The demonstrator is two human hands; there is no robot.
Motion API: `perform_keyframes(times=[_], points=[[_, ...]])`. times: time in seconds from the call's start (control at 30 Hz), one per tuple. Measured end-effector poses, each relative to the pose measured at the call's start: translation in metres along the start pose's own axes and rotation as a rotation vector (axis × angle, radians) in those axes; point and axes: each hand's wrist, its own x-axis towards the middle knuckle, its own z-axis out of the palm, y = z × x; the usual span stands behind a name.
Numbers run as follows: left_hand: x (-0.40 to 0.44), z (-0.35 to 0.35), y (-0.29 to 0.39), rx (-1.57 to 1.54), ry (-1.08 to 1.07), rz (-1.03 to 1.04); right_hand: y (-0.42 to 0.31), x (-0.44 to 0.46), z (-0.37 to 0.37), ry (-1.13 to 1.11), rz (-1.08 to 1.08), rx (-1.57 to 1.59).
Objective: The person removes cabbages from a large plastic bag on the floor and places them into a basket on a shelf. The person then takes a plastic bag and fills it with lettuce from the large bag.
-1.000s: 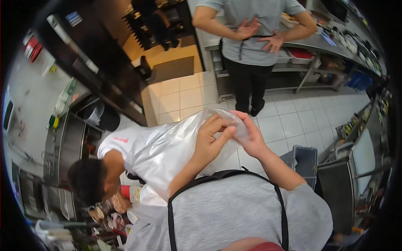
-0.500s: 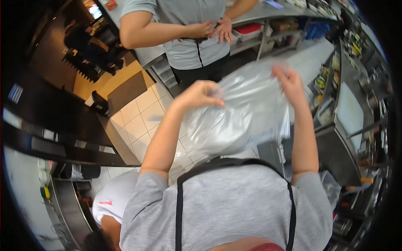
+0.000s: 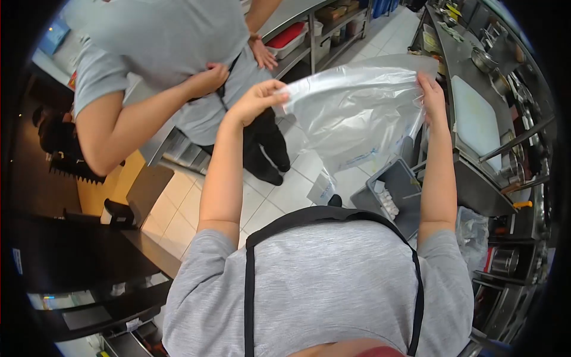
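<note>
A large clear plastic bag [image 3: 363, 110] is stretched between my two hands, its upper edge spread wide and its body hanging down. My left hand [image 3: 257, 102] pinches the bag's left edge between thumb and fingers. At the other end my right hand [image 3: 431, 97] grips the right edge. Faint blue print shows low on the bag. Below it, to the right, stands a grey bin [image 3: 395, 196] with some white crumpled material inside.
A co-worker in a grey shirt [image 3: 172, 47] stands close at the left front. On the right runs a steel counter with a white cutting board [image 3: 476, 116]. A shelf at the back holds a white tub with a red lid [image 3: 287, 40]. Tiled floor [image 3: 256, 199] lies beneath.
The bag has gone from bunched and blurred to spread wider between my hands. My view has turned, so the co-worker appears farther left and nearer, and the grey bin shows more fully.
</note>
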Motion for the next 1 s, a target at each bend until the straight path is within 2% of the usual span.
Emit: perform_keyframes(times=[0.07,0.1,0.13,0.2,0.27,0.33,0.37,0.43,0.47,0.53,0.57,0.67,0.7,0.73,0.77,0.8,0.87,0.9,0.93,1.0], points=[[0.039,-0.008,-0.011,-0.120,0.106,0.178,0.008,0.023,-0.017,0.034,0.045,0.078],[0.058,-0.003,-0.016,-0.255,0.350,0.236,0.013,0.034,-0.023,0.029,0.049,0.076],[0.077,0.003,-0.020,-0.248,0.354,0.241,0.018,0.048,-0.028,0.090,0.089,0.195],[0.110,0.016,-0.049,-0.595,0.968,0.115,0.033,0.073,-0.040,0.152,0.128,0.323],[0.124,0.056,-0.089,-0.785,0.401,-0.105,0.054,0.117,-0.057,0.096,0.188,0.298],[0.140,0.059,-0.120,-0.915,-0.364,-0.052,0.071,0.149,-0.066,0.043,0.192,0.327],[0.150,0.068,-0.106,-0.914,-0.358,-0.052,0.072,0.158,-0.067,0.046,0.186,0.318],[0.162,0.089,-0.062,-0.714,-0.214,-0.108,0.078,0.175,-0.065,0.020,0.193,0.303],[0.172,0.084,-0.062,-0.715,-0.192,-0.101,0.079,0.183,-0.064,0.012,0.195,0.285],[0.203,0.071,-0.061,-0.500,0.025,-0.102,0.080,0.201,-0.065,-0.002,0.190,0.260],[0.212,0.067,-0.053,-0.497,0.096,-0.138,0.076,0.203,-0.061,0.026,0.161,0.236],[0.245,0.045,-0.058,-0.348,0.206,-0.104,0.083,0.218,-0.049,0.046,0.146,0.292],[0.256,0.040,-0.061,-0.318,0.336,-0.099,0.091,0.227,-0.051,-0.031,0.168,0.154],[0.266,0.032,-0.063,-0.314,0.332,-0.104,0.100,0.238,-0.055,-0.108,0.188,0.013],[0.275,0.022,-0.069,-0.343,0.416,-0.095,0.098,0.244,-0.052,-0.207,0.248,0.019],[0.284,0.011,-0.076,-0.374,0.503,-0.085,0.098,0.246,-0.045,-0.206,0.253,0.017],[0.297,-0.006,-0.085,-0.436,0.555,-0.064,0.097,0.244,-0.028,0.084,0.203,0.099],[0.303,-0.011,-0.086,-0.390,0.680,0.044,0.116,0.259,-0.028,0.195,0.046,-0.060],[0.307,-0.016,-0.087,-0.337,0.799,0.147,0.128,0.264,-0.019,0.199,0.055,-0.064],[0.326,-0.028,-0.101,-0.291,0.811,0.175,0.126,0.273,0.004,0.073,0.039,0.044]])
